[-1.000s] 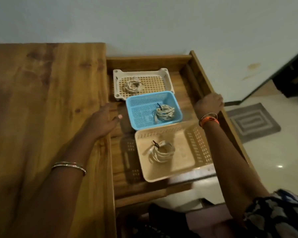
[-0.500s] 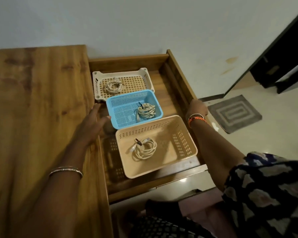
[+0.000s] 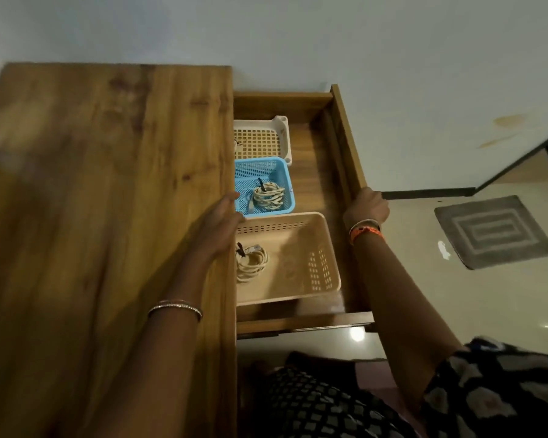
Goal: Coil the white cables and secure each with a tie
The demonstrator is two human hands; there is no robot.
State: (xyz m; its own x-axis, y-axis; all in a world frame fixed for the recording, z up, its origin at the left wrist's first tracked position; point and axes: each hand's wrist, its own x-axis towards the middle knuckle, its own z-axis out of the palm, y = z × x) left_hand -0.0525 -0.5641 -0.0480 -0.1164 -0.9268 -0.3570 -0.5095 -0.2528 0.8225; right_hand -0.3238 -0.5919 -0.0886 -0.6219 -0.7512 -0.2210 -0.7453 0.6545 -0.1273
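Drawer (image 3: 345,143) further in, tied coils in baskets.

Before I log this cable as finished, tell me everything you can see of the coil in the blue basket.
The coiled cable is an off-white cord wound into a tight, roughly round bundle of several loops. A dark tie cinches it at the far side, its tail sticking up. It lies flat on the perforated floor of the blue basket, toward the basket's near right part, inside the open wooden drawer. A loose pale end lies beside it on the left. Only the basket touches it; neither hand does.
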